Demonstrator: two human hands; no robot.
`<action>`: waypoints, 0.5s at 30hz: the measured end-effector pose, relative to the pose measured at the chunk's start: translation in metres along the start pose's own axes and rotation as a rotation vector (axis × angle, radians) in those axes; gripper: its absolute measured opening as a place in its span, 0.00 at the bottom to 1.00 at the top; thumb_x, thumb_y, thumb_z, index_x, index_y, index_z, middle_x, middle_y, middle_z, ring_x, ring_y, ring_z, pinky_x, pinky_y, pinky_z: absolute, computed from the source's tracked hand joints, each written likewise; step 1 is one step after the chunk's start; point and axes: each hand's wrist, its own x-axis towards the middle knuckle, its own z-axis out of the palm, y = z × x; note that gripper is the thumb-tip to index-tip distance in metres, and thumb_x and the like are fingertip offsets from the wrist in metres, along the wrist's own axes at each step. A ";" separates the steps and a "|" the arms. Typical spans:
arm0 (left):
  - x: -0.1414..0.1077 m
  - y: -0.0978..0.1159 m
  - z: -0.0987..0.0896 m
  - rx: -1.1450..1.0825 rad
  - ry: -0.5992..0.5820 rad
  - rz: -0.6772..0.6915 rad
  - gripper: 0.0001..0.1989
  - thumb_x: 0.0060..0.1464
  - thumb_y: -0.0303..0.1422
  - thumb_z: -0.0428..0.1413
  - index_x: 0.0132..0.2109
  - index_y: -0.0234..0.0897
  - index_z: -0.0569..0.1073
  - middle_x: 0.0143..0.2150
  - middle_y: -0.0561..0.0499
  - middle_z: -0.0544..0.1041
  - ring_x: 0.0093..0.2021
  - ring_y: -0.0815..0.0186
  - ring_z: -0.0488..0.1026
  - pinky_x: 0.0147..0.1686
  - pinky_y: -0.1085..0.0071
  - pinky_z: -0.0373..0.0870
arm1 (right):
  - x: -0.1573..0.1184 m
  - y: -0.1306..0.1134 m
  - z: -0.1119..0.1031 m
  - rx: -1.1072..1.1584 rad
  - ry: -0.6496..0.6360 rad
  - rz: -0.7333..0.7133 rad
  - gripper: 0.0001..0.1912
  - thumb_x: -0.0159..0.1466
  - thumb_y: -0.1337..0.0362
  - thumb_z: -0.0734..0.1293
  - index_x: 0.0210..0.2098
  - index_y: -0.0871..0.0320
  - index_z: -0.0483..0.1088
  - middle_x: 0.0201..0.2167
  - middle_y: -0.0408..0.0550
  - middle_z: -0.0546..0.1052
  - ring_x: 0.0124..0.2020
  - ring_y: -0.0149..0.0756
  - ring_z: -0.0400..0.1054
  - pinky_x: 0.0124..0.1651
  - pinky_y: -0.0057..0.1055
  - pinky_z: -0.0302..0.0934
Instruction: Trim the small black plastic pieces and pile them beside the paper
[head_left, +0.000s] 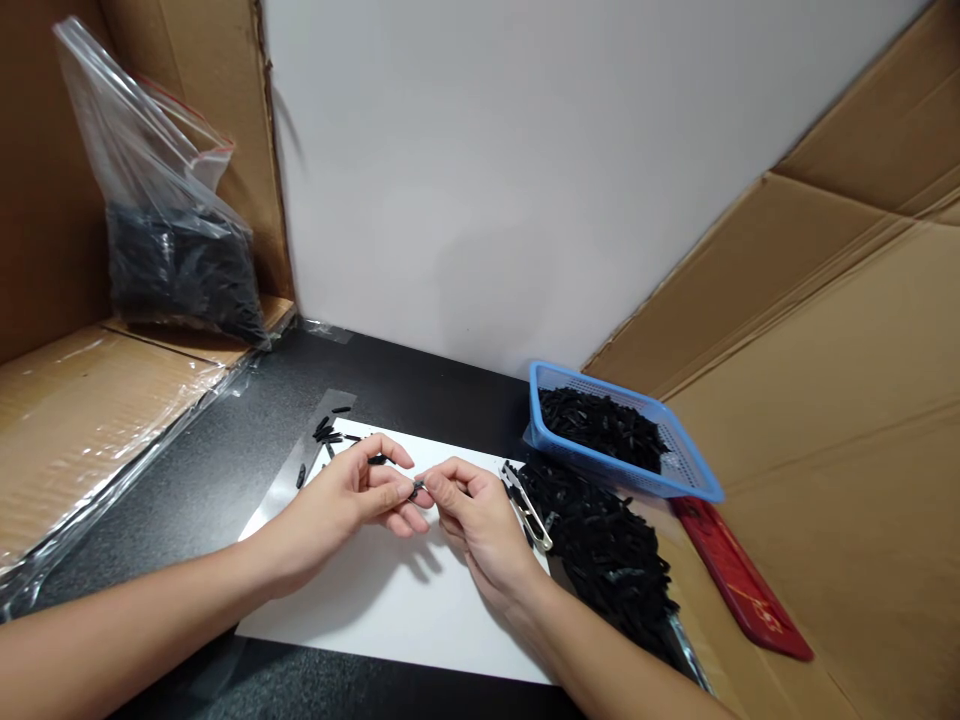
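Above a white sheet (pixel 360 610), my left hand (pixel 367 490) pinches a small dark strip (pixel 417 487) between thumb and fingers. My right hand (pixel 480 525) meets it there, thumb and index finger closed at the strip's other end. The fingertips partly cover the strip, so its exact kind does not show. Silver thread snips (pixel 531 512) lie just right of my right hand, at the sheet's edge. Beside them spreads a heap of black fuzzy strips (pixel 619 550). A few loose black strips (pixel 324 432) lie at the sheet's far left corner.
A blue plastic basket (pixel 626 455) of similar black strips stands behind the heap. Farther right, a red flat object (pixel 742 580) lies by the cardboard wall (pixel 840 400). A clear zip bag (pixel 180 250) of dark pieces sits on cardboard at the back left.
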 end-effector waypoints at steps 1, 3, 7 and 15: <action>0.000 0.000 0.000 -0.006 -0.007 -0.002 0.09 0.57 0.35 0.56 0.43 0.39 0.64 0.31 0.50 0.80 0.32 0.68 0.76 0.34 0.72 0.66 | 0.000 0.000 0.000 0.002 0.006 -0.002 0.15 0.52 0.55 0.74 0.26 0.61 0.72 0.20 0.41 0.72 0.14 0.19 0.43 0.17 0.24 0.32; 0.000 0.000 -0.001 -0.026 -0.013 -0.004 0.08 0.57 0.32 0.56 0.42 0.39 0.66 0.33 0.51 0.79 0.36 0.66 0.77 0.38 0.72 0.67 | 0.000 -0.001 0.000 0.009 0.019 -0.002 0.14 0.52 0.56 0.74 0.26 0.62 0.73 0.18 0.40 0.70 0.14 0.19 0.42 0.17 0.24 0.31; 0.000 -0.003 -0.004 -0.061 0.010 -0.018 0.06 0.56 0.29 0.56 0.42 0.39 0.69 0.39 0.53 0.75 0.41 0.66 0.77 0.45 0.71 0.67 | 0.001 -0.001 -0.001 0.049 0.013 0.022 0.14 0.51 0.56 0.75 0.30 0.61 0.75 0.14 0.34 0.61 0.14 0.20 0.39 0.16 0.24 0.29; 0.004 -0.005 -0.009 -0.015 0.104 0.028 0.09 0.56 0.33 0.57 0.44 0.40 0.67 0.33 0.56 0.73 0.34 0.69 0.76 0.36 0.73 0.67 | 0.002 -0.001 -0.004 0.085 -0.022 0.044 0.15 0.52 0.58 0.74 0.35 0.61 0.76 0.13 0.30 0.52 0.13 0.19 0.37 0.15 0.23 0.29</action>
